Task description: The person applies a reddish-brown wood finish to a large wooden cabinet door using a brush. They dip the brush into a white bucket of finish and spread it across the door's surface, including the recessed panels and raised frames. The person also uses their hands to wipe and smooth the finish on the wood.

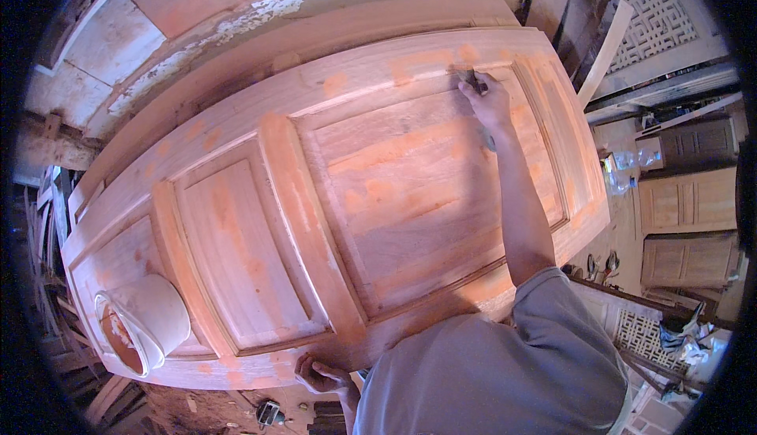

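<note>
A large wooden panel door [394, 238] lies flat in front of me, with raised mouldings and orange filler smears. My right hand [487, 97] reaches to the far right of it, fingers closed in a pinch on a small dark flat piece [471, 80] against the far moulding. Whether that piece is a scraper or sandpaper is too small to tell. A greenish object [490, 141] shows partly beside my right forearm. At the door's near edge, my left hand [322, 374] is loosely curled, fingers apart, with nothing visible in it.
A white bucket [169, 317] with orange-brown residue lies on its side on the door's left end. Behind the door runs a wall with peeling paint [213, 37]. Lattice panels [654, 21], wooden cabinet doors [684, 201] and clear plastic bottles [623, 168] are at right.
</note>
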`<state>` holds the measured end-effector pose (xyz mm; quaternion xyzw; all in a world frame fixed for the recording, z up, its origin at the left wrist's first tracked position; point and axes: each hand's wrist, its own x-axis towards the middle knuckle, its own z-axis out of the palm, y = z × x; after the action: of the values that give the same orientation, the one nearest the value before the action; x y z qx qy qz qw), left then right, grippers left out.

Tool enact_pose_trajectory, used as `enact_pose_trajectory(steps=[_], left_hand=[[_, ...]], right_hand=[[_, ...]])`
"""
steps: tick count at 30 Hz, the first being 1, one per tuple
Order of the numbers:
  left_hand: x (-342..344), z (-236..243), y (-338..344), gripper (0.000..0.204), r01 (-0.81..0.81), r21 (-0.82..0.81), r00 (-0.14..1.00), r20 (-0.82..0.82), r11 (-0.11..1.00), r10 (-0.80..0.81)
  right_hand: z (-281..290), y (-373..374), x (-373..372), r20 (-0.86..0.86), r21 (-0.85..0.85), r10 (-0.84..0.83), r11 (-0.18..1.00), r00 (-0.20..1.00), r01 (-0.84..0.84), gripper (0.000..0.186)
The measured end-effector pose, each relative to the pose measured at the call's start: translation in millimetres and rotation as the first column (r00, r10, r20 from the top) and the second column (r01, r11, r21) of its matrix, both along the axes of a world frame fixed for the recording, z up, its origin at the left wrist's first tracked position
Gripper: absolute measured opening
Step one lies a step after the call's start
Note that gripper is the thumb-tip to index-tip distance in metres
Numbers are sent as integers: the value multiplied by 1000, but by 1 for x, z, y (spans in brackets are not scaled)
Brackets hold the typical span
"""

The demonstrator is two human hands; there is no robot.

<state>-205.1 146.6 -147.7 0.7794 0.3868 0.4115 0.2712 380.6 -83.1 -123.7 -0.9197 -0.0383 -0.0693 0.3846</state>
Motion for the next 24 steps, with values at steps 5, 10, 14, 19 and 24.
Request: enact_pose_trajectory(steps=[5,10,14,19,24], left_hand=[[10,8,-1,24,-35,-24,999,-26,999,35],[9,7,-2,27,-53,-27,999,-1,998,53],[9,10,-2,28,-59,-27,998,-36,998,58],[7,7,-1,28,-53,-58,998,-28,997,51],[12,9,0,27,-40,-8,999,-23,999,40]], right_hand=[[20,-11,-3,-70,-170,55,983,996,-66,42],[16,-2,2,-69,-56,84,995,994,-88,36],[10,-8,7,-44,-55,110,992,993,-112,37],[10,-4,5,110,-156,15,988,994,3,42],[11,-5,-11,37,-116,71,991,997,-67,44]])
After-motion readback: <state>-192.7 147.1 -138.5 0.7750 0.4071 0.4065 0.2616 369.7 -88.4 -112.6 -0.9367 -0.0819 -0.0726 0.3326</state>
